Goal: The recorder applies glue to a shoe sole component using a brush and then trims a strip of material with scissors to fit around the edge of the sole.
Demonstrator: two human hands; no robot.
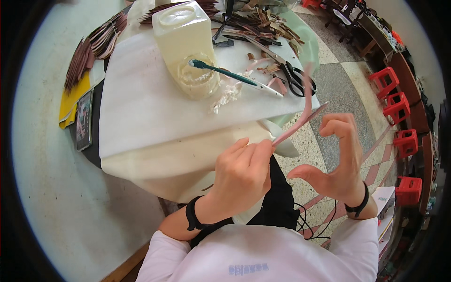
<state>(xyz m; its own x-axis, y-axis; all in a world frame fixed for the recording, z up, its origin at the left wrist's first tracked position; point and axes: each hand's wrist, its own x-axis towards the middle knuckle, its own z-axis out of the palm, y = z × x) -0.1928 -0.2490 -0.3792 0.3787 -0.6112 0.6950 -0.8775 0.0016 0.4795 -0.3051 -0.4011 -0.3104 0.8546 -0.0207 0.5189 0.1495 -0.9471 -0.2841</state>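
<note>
My left hand [245, 164] is closed on one end of a narrow pink strip [297, 126], perhaps leather, which splits into two tails pointing up and right. To its right, my right hand [339, 162] is raised with thumb and fingers spread in a C shape and nothing between them. Beyond them a translucent plastic jug [181, 44] lies on its side, pale paste in its cut opening. Across that opening rests a toothbrush [239, 77] with a teal and white handle. Black-handled scissors [296, 80] lie at the table's right, next to pink and brown scraps.
A white sheet [136, 103] covers the worktable. Stacks of brown strips [108, 35] and a phone [84, 120] sit at the left; a loose brown pile [263, 26] lies at the back. Red stools [406, 143] line the right, and black cables [310, 225] trail on the floor.
</note>
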